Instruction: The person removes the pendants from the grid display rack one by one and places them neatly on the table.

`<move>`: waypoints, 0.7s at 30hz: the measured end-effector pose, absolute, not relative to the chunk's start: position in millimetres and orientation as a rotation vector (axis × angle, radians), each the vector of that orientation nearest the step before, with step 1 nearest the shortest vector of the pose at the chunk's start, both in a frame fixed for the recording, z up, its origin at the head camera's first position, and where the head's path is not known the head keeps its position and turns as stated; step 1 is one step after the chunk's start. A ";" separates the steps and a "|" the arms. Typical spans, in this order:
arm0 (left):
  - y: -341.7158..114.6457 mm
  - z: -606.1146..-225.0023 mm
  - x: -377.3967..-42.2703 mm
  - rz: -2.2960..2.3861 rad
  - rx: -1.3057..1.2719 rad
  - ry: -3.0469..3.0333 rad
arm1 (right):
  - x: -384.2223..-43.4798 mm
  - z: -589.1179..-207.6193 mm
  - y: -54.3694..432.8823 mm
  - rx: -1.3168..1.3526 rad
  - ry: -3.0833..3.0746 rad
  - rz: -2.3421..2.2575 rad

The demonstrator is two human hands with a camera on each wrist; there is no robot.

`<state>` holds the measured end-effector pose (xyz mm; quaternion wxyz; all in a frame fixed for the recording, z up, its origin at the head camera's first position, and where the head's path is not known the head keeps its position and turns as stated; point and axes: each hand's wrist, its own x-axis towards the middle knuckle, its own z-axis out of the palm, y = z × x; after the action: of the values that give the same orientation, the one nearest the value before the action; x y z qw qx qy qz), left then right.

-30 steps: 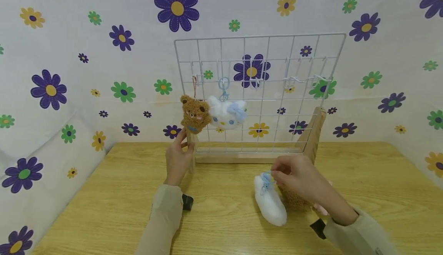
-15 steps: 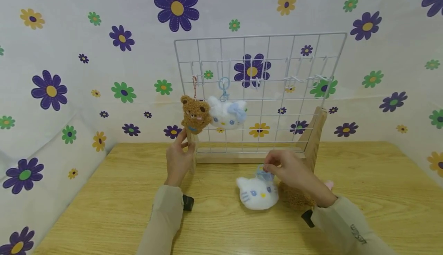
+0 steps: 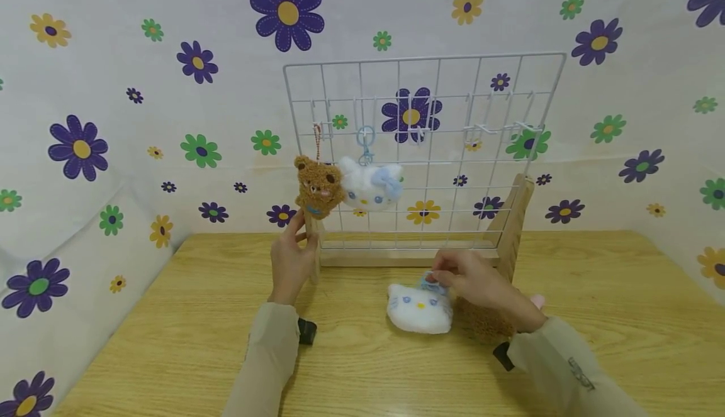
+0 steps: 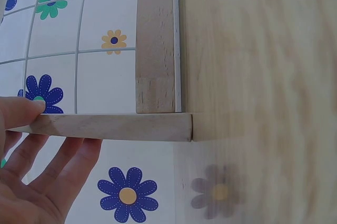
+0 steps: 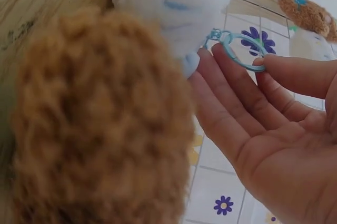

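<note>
My left hand [image 3: 291, 260] grips the left wooden leg [image 4: 110, 126] of a wire grid rack, thumb on one side and fingers on the other. With thumb and fingers my right hand [image 3: 472, 282] pinches the light blue ring [image 5: 245, 58] of a white plush cat keychain [image 3: 420, 310]. The cat's face is turned to the head view, low over the table; whether it touches the wood I cannot tell. Beside it, partly hidden under the right hand, is a brown plush [image 3: 481, 319], large and blurred in the right wrist view.
From hooks on the white wire grid [image 3: 442, 203] hang a brown bear plush [image 3: 320, 190] and another white cat plush [image 3: 370, 187]. More white hooks [image 3: 481, 129] line the grid to the right. Something pink [image 3: 538, 302] shows behind the right wrist.
My right hand has moved left and a little up with the white cat keychain, which has turned its face to the front. The left hand stays on the rack leg.
</note>
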<state>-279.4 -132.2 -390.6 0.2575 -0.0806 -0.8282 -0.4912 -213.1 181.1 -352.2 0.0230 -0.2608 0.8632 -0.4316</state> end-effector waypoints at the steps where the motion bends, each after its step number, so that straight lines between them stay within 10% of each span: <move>1: -132.4 -390.6 -279.3 -1.334 -0.217 -2.248 | -214.3 -352.9 180.6 -0.816 2.655 -1.342; 21: -131.8 -390.6 -279.6 -1.354 -0.215 -2.240 | -223.1 -327.2 187.7 -0.623 2.755 -1.495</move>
<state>-279.6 -131.8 -390.6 0.2550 -0.0793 -0.8247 -0.4985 -223.1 187.7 -327.2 -0.0274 -0.1949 0.8617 -0.4676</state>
